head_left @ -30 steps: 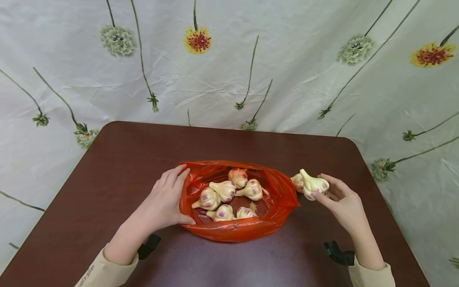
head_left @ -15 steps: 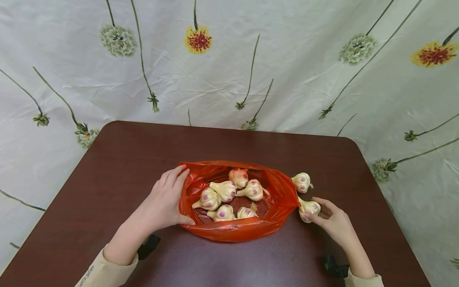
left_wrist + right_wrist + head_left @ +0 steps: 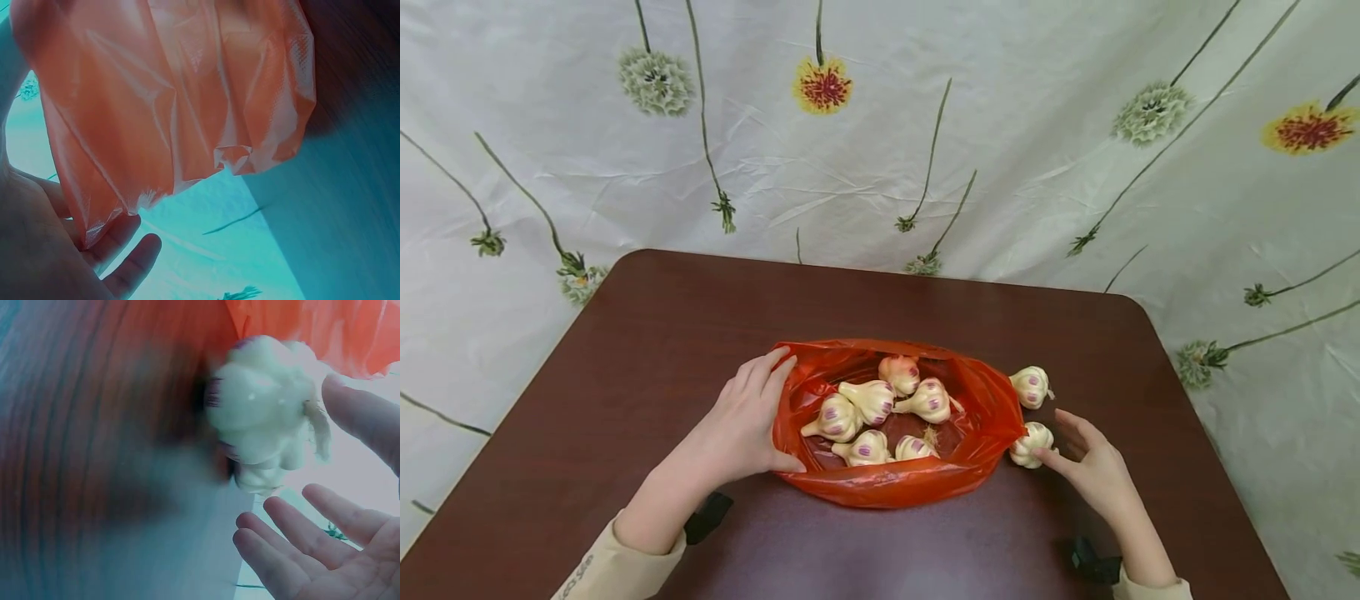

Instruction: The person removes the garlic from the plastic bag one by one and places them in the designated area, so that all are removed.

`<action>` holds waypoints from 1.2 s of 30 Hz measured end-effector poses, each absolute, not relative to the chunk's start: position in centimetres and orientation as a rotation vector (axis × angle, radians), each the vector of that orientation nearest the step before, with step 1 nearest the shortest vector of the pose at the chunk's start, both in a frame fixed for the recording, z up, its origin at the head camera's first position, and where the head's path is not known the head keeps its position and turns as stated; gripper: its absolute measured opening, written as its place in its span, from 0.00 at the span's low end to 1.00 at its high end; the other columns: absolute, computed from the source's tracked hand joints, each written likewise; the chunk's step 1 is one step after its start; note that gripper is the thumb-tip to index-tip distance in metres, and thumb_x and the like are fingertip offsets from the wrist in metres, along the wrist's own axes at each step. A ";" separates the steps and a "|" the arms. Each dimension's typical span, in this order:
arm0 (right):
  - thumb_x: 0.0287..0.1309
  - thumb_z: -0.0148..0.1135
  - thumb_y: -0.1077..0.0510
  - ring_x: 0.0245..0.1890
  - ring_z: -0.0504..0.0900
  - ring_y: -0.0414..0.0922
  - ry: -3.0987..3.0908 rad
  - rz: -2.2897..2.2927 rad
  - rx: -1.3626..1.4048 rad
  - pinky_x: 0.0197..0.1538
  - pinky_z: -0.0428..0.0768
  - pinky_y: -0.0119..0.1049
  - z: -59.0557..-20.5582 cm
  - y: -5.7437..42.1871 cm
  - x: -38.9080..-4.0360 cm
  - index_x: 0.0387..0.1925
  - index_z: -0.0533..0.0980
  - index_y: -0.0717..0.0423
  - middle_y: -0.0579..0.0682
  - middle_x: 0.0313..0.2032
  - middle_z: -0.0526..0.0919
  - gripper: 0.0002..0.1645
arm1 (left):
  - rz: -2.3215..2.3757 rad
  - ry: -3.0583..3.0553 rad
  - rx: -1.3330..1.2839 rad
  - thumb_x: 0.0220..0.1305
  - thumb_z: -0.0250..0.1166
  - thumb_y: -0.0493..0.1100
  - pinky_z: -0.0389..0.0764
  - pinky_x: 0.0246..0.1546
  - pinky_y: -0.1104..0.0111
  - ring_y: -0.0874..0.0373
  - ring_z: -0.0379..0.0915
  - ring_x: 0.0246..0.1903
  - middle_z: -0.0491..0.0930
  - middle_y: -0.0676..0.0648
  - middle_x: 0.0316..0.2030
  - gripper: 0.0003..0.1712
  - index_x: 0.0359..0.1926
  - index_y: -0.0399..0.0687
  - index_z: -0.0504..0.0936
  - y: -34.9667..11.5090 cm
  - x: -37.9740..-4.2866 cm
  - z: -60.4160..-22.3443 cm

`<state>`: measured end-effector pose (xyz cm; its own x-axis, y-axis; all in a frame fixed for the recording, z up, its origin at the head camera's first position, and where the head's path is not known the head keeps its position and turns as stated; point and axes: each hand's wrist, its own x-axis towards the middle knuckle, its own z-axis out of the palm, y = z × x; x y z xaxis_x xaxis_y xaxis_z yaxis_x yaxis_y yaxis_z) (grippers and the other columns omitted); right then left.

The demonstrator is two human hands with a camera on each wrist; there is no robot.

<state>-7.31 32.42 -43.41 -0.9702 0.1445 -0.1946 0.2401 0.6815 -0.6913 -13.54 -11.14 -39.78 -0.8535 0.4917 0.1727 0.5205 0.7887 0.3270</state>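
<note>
In the head view, an orange-red plastic bag (image 3: 887,493) lies wide-mouthed on the table, with several garlic bulbs (image 3: 872,400) inside. My left hand (image 3: 741,412) holds the bag's left end, fingers at the back of the rim and thumb at the front. The left wrist view has the bag's side (image 3: 175,94) hanging over some of its fingers. Two garlic bulbs lie outside at the bag's right end: a farther one (image 3: 1032,387) and a nearer one (image 3: 1032,445). Beside the nearer bulb, my right hand (image 3: 1093,467) has its fingers spread; the right wrist view shows this bulb (image 3: 262,406) apart from the fingers.
The dark brown table (image 3: 715,308) has rounded far corners. Behind it hangs a pale cloth (image 3: 865,150) printed with flowers. Both wrists wear a small black device, such as the left one (image 3: 707,517).
The right hand has brought a garlic bulb down and nearer to me, set it on the table against the bag's right end, and let it go. The left hand has stayed on the bag.
</note>
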 end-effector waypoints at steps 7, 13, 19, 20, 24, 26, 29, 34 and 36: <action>0.55 0.73 0.49 0.65 0.71 0.64 2.838 -1.143 0.270 0.61 0.73 0.53 -43.0 32.1 -7.1 0.68 0.65 0.64 0.68 0.66 0.69 0.45 | -0.569 -2.898 -0.821 0.27 0.86 0.56 0.70 0.56 0.38 0.34 0.56 0.64 0.59 0.31 0.68 0.70 0.68 0.28 0.60 -11.1 -13.5 -40.2; 0.53 0.74 0.50 0.65 0.71 0.64 2.847 -1.158 0.235 0.61 0.73 0.52 -42.9 31.8 -7.0 0.67 0.66 0.64 0.68 0.65 0.70 0.45 | -0.576 -2.898 -0.814 0.27 0.86 0.55 0.70 0.57 0.38 0.34 0.56 0.64 0.59 0.31 0.68 0.70 0.68 0.29 0.60 -11.2 -13.5 -40.3; 0.55 0.73 0.50 0.64 0.72 0.63 2.870 -1.155 0.193 0.60 0.73 0.52 -42.1 31.4 -6.9 0.67 0.67 0.64 0.66 0.64 0.71 0.43 | -0.587 -2.902 -0.809 0.27 0.86 0.55 0.70 0.56 0.39 0.35 0.56 0.64 0.59 0.31 0.68 0.70 0.69 0.29 0.60 -11.3 -13.4 -40.3; 0.55 0.73 0.51 0.64 0.72 0.63 2.885 -1.156 0.183 0.60 0.73 0.51 -41.8 31.3 -6.9 0.66 0.67 0.64 0.66 0.64 0.71 0.42 | -0.589 -2.904 -0.808 0.27 0.86 0.55 0.71 0.56 0.38 0.35 0.55 0.64 0.59 0.31 0.68 0.70 0.69 0.29 0.59 -11.3 -13.4 -40.3; 0.58 0.71 0.54 0.61 0.76 0.61 2.995 -1.198 0.124 0.58 0.76 0.37 -40.2 30.6 -6.8 0.64 0.71 0.62 0.63 0.62 0.75 0.35 | -0.597 -2.913 -0.807 0.28 0.86 0.55 0.70 0.56 0.38 0.35 0.55 0.65 0.58 0.32 0.69 0.70 0.69 0.30 0.59 -11.3 -13.4 -40.3; 0.58 0.70 0.56 0.59 0.80 0.49 3.062 -1.240 0.077 0.56 0.75 0.25 -39.3 30.0 -7.0 0.62 0.73 0.60 0.59 0.59 0.78 0.31 | -0.601 -2.915 -0.808 0.28 0.86 0.55 0.70 0.56 0.38 0.35 0.55 0.65 0.58 0.32 0.69 0.70 0.69 0.30 0.59 -11.3 -13.4 -40.3; 0.58 0.70 0.60 0.53 0.79 0.27 3.124 -1.335 -0.013 0.52 0.70 0.12 -38.0 28.9 -7.3 0.58 0.77 0.57 0.55 0.55 0.81 0.26 | -0.603 -2.916 -0.810 0.28 0.86 0.55 0.70 0.57 0.38 0.35 0.55 0.65 0.58 0.32 0.69 0.70 0.69 0.30 0.59 -11.3 -13.4 -40.3; 0.58 0.69 0.62 0.51 0.80 0.25 3.045 -1.460 -0.207 0.51 0.75 0.17 -36.0 26.3 -8.2 0.56 0.79 0.53 0.48 0.53 0.83 0.23 | -0.599 -2.910 -0.810 0.28 0.86 0.55 0.70 0.57 0.38 0.35 0.55 0.65 0.58 0.31 0.69 0.70 0.69 0.29 0.59 -11.3 -13.5 -40.4; 0.58 0.69 0.60 0.52 0.83 0.36 2.964 -1.466 -0.264 0.52 0.79 0.24 -35.5 25.2 -8.7 0.56 0.79 0.51 0.47 0.53 0.83 0.23 | -0.597 -2.907 -0.810 0.27 0.86 0.55 0.70 0.57 0.38 0.35 0.55 0.65 0.58 0.31 0.69 0.70 0.69 0.29 0.59 -11.3 -13.5 -40.5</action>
<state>-8.69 25.21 -35.45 -0.9720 -0.0642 0.2259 -0.2185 0.5997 -0.7698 -13.47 -11.28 -40.47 -0.8594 0.4843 0.1640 0.5097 0.7864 0.3490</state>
